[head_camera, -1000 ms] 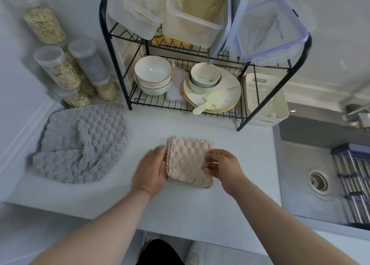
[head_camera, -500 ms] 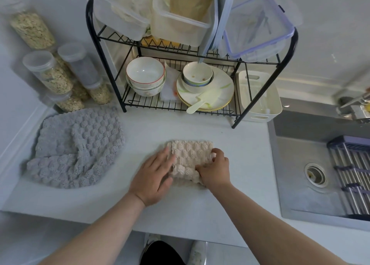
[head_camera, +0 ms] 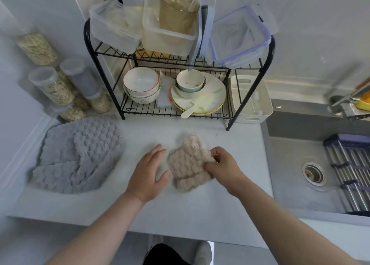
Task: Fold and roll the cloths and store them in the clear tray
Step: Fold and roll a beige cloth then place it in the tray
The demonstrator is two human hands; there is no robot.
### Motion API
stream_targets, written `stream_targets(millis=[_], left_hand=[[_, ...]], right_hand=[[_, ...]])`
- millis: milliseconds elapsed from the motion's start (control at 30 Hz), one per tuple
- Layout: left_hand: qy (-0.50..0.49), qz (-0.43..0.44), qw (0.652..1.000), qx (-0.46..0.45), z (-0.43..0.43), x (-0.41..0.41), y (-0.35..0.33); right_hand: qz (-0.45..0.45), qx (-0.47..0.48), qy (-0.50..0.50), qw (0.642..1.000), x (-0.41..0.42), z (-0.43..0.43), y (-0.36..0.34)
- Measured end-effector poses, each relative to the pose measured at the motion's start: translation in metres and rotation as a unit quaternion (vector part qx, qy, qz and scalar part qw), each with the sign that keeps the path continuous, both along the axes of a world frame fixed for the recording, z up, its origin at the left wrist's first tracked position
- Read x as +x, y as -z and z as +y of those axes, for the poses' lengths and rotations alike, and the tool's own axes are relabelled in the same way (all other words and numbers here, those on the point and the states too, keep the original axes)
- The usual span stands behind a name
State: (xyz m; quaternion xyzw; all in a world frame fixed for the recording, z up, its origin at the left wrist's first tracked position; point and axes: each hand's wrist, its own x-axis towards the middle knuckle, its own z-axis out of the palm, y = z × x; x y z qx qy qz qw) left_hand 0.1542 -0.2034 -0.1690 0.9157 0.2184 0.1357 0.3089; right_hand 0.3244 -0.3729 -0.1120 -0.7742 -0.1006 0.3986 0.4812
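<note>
R hand pinches beige bobbled folded cloth at its 3 o'clock edge; L hand spread flat w/ fingers straight at 9 o'clock.

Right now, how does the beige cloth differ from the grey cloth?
Colour: the beige cloth is pale tan, the grey cloth light grey. State: the beige cloth is folded small; the grey cloth lies mostly spread, one part flopped over. Handling: the right hand grips the beige cloth; nothing touches the grey cloth. Both share a bubbly texture and are on the counter.
</note>
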Motion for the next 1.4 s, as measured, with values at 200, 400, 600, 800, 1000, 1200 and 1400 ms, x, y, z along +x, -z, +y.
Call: stream_targets(millis=[200,400,600,800,1000,1200,1400], left_hand=[[0.019,-0.003,0.895,-0.446,-0.019,0.040,-0.107],[-0.085,-0.075,0.832,-0.543,-0.048,0.038,-0.158],[-0.114,-0.099,0.805,-0.573,-0.066,0.028,-0.176],[-0.100,-0.102,0.788,-0.599,-0.078,0.019,-0.184],[-0.094,-0.148,0.758,-0.628,-0.066,0.008,-0.186],[-0.133,-0.189,0.641,-0.732,-0.043,0.000,-0.180],[-0.061,-0.067,0.772,-0.629,0.004,-0.001,-0.187]], right_hand=[[0.108,0.176,-0.048,0.977,0.024,-0.014,-0.078],[0.247,0.304,0.025,0.920,0.015,-0.030,-0.114],[0.241,0.247,-0.041,0.938,-0.004,-0.050,-0.120],[0.221,0.298,-0.036,0.928,-0.007,-0.055,-0.130],[0.284,0.334,-0.032,0.898,-0.018,-0.050,-0.134],[0.342,0.396,0.074,0.849,-0.032,-0.021,-0.127],[0.115,0.258,0.049,0.958,-0.038,0.005,-0.132]])
